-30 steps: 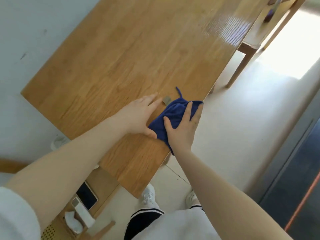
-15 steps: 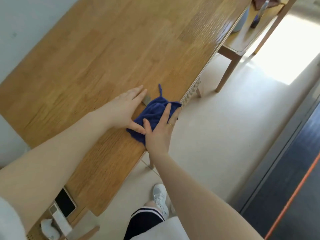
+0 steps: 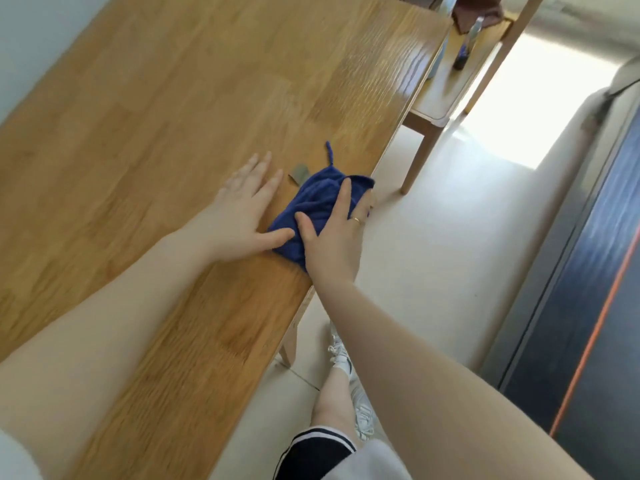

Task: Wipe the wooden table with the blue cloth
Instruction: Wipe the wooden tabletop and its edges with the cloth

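Observation:
The blue cloth (image 3: 313, 199) lies bunched on the wooden table (image 3: 180, 109), close to the table's right edge. My right hand (image 3: 334, 233) presses flat on the cloth with straight fingers, covering its near part. My left hand (image 3: 242, 213) rests flat on the wood just left of the cloth, its thumb touching the cloth's near corner. A thin loop of the cloth and a small grey tag (image 3: 298, 172) stick out on its far side.
A lower pale side table (image 3: 446, 98) with a dark bottle (image 3: 465, 50) stands beyond the far right corner. To the right of the table runs a light floor (image 3: 433, 237), then a dark panel with an orange stripe (image 3: 588, 341). My legs and white shoes (image 3: 346, 368) are below the edge.
Both hands and the cloth have slid along the table's right edge toward its far end, and the view has followed them. The items below the table's near end have left the view.

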A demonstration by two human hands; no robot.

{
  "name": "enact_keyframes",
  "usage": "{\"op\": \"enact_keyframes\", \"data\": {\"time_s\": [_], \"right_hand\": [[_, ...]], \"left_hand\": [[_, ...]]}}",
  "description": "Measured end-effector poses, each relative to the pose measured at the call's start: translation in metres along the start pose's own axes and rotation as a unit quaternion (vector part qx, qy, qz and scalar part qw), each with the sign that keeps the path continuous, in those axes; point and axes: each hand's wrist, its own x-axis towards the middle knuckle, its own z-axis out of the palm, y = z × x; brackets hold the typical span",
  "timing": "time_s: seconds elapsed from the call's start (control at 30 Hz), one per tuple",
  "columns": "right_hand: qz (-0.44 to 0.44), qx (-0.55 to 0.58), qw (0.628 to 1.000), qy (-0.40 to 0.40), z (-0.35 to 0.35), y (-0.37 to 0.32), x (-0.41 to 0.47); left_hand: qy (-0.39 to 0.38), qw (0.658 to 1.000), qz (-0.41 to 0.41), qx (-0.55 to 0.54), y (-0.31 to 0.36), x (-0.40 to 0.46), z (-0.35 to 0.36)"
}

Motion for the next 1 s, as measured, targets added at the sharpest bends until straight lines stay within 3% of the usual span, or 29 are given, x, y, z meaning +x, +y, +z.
{"op": "enact_keyframes", "data": {"time_s": [0.13, 0.33, 0.47, 0.63, 0.73, 0.87, 1.0], "right_hand": [[-0.014, 0.044, 0.999, 0.006, -0.005, 0.000, 0.028], [0.007, 0.004, 0.998, 0.062, -0.051, -0.016, 0.161], [0.014, 0.023, 0.998, 0.052, -0.053, -0.016, 0.145], [-0.015, 0.054, 0.998, -0.013, -0.042, -0.004, 0.091], [-0.022, 0.040, 0.999, -0.019, -0.062, -0.006, 0.150], [-0.015, 0.023, 0.999, 0.032, -0.089, -0.019, 0.236], [0.004, 0.008, 1.000, 0.008, -0.092, -0.019, 0.238]], "left_hand": [[-0.015, 0.999, 0.035, 0.009, -0.007, 0.043, -0.019], [-0.037, 0.988, 0.029, 0.146, -0.005, 0.101, -0.042], [-0.075, 0.979, 0.023, 0.189, 0.011, 0.114, -0.050], [-0.102, 0.985, 0.023, 0.136, 0.008, 0.109, -0.056], [-0.099, 0.986, 0.024, 0.134, 0.006, 0.111, -0.055], [-0.117, 0.987, 0.004, 0.106, 0.007, 0.115, -0.052], [-0.105, 0.993, -0.033, 0.053, 0.024, 0.116, -0.067]]}}
